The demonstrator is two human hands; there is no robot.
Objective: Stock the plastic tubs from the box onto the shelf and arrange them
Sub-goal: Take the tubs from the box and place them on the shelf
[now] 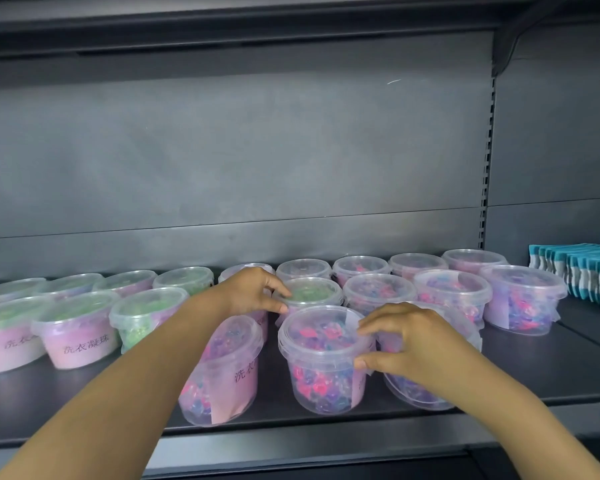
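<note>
Dark grey metal shelving, plain back panel (pixel 257 150) behind, upper shelf (pixel 222 22) overhead. On the shelf (pixel 534 372), near the front edge and about mid-frame: front tub (pixel 321 368), clear plastic, lidded, upright, full of pink and purple pods (pixel 312 384). Held at its right side by the right hand (pixel 413 341), fingertips curled over the lid rim, thumb pressed to the wall below. Just behind it, green-topped tub (pixel 312 293) in the middle row, its near-left rim pinched between thumb and curled fingers of the left hand (pixel 253 291).

Looks like the arranging step rather than unloading: both hands on tubs already standing on the shelf. Next move, probably: slide or turn the front tub into line with its neighbours, since its label strip (pixel 358 388) faces right rather than forward. Calls for a light twist without knocking the close-packed tubs on either side.

Count, as far as visible: three in the front row, namely the held one, left tub (pixel 222 372) leaning a little in this wide view, and right tub (pixel 413 393) mostly hidden under the right wrist. Roughly eight in the middle row, roughly ten along the back; about twenty-one in all, uncertain at the left edge and under the left hand. Two hands. Off to the right, a row of teal-and-white packs (pixel 582 275), too tightly stacked to count.
</note>
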